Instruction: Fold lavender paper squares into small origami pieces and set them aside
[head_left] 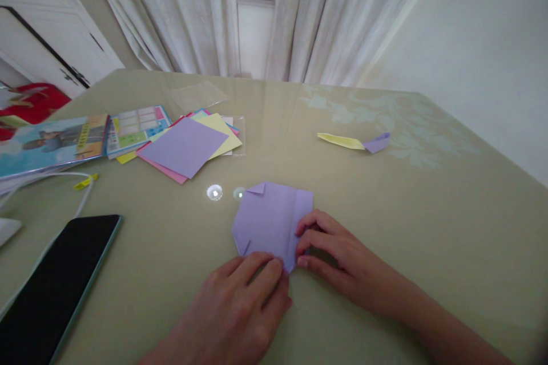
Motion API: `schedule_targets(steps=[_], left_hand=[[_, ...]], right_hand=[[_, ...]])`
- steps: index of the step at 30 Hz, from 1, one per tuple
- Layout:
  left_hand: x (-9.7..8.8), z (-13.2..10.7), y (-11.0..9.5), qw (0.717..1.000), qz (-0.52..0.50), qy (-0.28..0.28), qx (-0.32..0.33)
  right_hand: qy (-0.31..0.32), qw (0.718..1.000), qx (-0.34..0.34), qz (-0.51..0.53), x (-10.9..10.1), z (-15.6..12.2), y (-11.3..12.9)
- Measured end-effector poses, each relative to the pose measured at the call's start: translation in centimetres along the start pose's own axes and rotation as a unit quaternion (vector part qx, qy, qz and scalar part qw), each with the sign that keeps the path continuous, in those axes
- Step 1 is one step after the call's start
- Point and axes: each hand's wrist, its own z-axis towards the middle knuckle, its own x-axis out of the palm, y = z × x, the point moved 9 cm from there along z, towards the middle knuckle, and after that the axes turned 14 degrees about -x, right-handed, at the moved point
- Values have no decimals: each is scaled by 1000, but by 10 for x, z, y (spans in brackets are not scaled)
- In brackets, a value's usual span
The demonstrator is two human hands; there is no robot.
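A partly folded lilac paper (269, 219) lies flat on the greenish table (385, 211), with small corners turned in. My left hand (240, 308) rests at its near corner, fingertips pressing on the paper's edge. My right hand (338, 256) is at the paper's right corner, its fingers curled and pinching the edge there. Both hands touch the same sheet near its lower right tip.
A fan of coloured paper squares (188, 145) lies at the back left beside printed booklets (55, 142). A dark phone (55, 285) and a white cable (81, 194) are at the left. A small yellow and lilac folded piece (355, 142) lies at the back right.
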Motion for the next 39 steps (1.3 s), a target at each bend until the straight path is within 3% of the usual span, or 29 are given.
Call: schedule_targets(steps=[13, 28, 39], left_hand=[[0, 2, -2, 1000, -4, -7, 2], [-1, 0, -2, 1000, -11, -7, 6], [12, -4, 1, 999, 15, 45, 1]], right_hand=[[-58, 996, 38, -51, 2, 3, -8], [-61, 996, 29, -60, 0, 4, -4], [-63, 996, 25, -60, 0, 2, -5]])
